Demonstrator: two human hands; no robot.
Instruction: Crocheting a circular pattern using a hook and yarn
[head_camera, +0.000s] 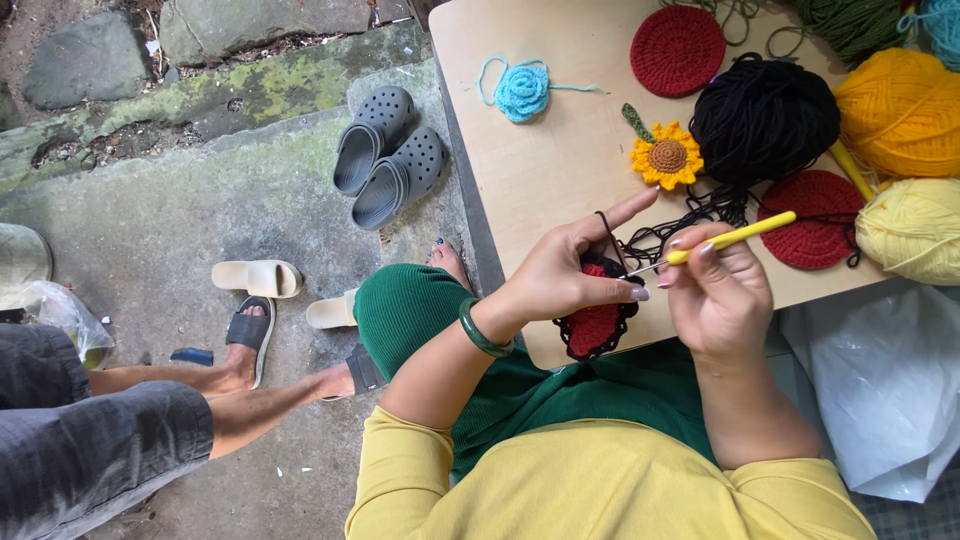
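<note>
Yellow sleeves and a green lap fill the near edge below the wooden table (540, 150), which serves as landmark for everything else. At the table's near edge the left hand (565, 275), a green bangle (483, 330) on its wrist, pinches a red crochet piece with black edging (596, 320), index finger stretched out with black yarn (690, 215) looped over it. Just beside it the right hand (718, 290) is closed around a yellow crochet hook (730, 238) whose tip meets the piece. On the table lie a black yarn ball (765, 118), a crocheted sunflower (666, 156), a blue crocheted flower (522, 92), 2 red discs (677, 48) and yellow yarn balls (898, 110). Left of the table, on the stone ground, sit 2 grey clogs (388, 155).
</note>
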